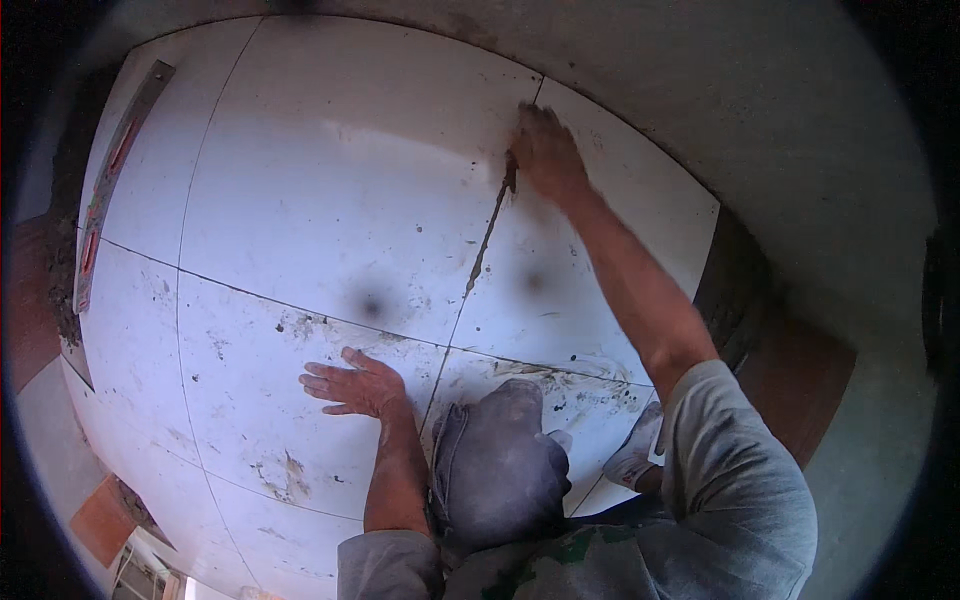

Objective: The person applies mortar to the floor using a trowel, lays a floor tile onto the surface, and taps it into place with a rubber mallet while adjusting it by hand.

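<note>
Large white tiles lie underneath me, smeared with dark flecks. My left hand rests on a tile below the cross seam, fingers spread and holding nothing. Farther up, my right hand reaches over an upright seam, blurred by motion. Dark, wet-looking paste runs along that seam up to the hand. Whether its fingers hold anything is hidden. My grey-clad knee is on the tiles between my arms, and a shoe shows to the right.
A long metal level lies along the left edge of the tiles. Grey concrete borders the far and right sides. Reddish-brown tiles or boards show at right and lower left. Two dark blurred spots sit over the middle of the view.
</note>
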Demonstrator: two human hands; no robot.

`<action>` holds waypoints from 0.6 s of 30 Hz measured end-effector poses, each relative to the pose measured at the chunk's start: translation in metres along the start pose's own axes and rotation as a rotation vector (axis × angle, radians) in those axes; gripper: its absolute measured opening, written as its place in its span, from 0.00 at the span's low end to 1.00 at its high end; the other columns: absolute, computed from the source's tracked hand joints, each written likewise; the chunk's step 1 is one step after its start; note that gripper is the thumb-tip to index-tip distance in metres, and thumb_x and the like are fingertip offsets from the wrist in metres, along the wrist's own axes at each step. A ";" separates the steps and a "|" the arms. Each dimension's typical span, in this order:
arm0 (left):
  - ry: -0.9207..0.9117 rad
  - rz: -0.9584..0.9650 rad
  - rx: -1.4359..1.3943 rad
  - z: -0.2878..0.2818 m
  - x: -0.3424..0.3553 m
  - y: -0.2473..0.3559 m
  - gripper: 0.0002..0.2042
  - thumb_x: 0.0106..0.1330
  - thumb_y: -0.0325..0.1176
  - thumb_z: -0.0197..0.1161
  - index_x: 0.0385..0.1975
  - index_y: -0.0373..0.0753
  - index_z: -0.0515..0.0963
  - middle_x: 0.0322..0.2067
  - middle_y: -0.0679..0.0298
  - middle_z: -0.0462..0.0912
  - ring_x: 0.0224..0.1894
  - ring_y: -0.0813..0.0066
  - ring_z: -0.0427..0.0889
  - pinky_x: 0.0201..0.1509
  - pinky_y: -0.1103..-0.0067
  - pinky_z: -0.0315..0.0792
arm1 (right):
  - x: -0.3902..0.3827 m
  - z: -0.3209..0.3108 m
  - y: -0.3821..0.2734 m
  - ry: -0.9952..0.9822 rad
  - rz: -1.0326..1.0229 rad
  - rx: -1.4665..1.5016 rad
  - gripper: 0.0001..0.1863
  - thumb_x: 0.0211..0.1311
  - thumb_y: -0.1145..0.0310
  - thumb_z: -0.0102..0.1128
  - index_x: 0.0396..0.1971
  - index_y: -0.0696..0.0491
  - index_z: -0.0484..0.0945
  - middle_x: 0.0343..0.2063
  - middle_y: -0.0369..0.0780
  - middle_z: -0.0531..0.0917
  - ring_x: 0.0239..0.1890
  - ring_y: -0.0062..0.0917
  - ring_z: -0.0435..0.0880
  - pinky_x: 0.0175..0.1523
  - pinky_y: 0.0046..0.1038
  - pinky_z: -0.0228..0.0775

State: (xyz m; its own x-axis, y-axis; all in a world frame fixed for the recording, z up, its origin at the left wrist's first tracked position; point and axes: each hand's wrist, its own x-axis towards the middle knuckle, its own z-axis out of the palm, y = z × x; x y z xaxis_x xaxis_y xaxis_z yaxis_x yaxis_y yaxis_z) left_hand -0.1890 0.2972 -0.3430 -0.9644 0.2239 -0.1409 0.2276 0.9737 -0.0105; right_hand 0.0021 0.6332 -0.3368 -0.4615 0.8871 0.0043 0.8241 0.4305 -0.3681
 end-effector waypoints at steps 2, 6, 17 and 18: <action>-0.004 0.001 0.008 0.001 -0.002 -0.003 0.35 0.67 0.55 0.33 0.65 0.35 0.41 0.66 0.47 0.38 0.69 0.51 0.36 0.63 0.45 0.37 | -0.054 -0.001 -0.029 -0.093 -0.127 -0.458 0.29 0.61 0.52 0.45 0.59 0.52 0.61 0.64 0.48 0.54 0.64 0.53 0.51 0.62 0.52 0.47; 0.007 0.001 0.035 0.000 -0.001 -0.001 0.34 0.68 0.55 0.33 0.65 0.35 0.41 0.66 0.47 0.39 0.69 0.51 0.37 0.63 0.45 0.38 | -0.141 -0.018 -0.080 -0.296 -0.189 -0.248 0.30 0.62 0.49 0.44 0.60 0.51 0.61 0.64 0.48 0.52 0.65 0.49 0.48 0.66 0.52 0.38; 0.033 0.003 0.055 0.004 0.000 -0.004 0.34 0.68 0.55 0.32 0.65 0.36 0.42 0.66 0.47 0.40 0.69 0.51 0.38 0.63 0.45 0.38 | -0.126 -0.020 -0.040 -0.368 -0.414 -0.212 0.25 0.61 0.48 0.44 0.57 0.39 0.67 0.63 0.47 0.55 0.66 0.46 0.50 0.65 0.55 0.36; 0.030 -0.001 0.062 0.004 0.000 -0.003 0.34 0.68 0.55 0.32 0.65 0.36 0.42 0.66 0.47 0.40 0.69 0.51 0.37 0.63 0.45 0.38 | -0.111 -0.023 -0.035 -0.292 -0.358 -0.327 0.24 0.62 0.49 0.43 0.56 0.39 0.68 0.64 0.47 0.54 0.66 0.46 0.49 0.65 0.55 0.36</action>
State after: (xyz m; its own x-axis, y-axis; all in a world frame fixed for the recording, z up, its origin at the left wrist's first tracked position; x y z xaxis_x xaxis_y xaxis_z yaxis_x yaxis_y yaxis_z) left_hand -0.1887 0.2943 -0.3467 -0.9681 0.2246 -0.1114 0.2332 0.9698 -0.0718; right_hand 0.0323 0.5233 -0.3033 -0.7646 0.6131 -0.1988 0.6366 0.7667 -0.0835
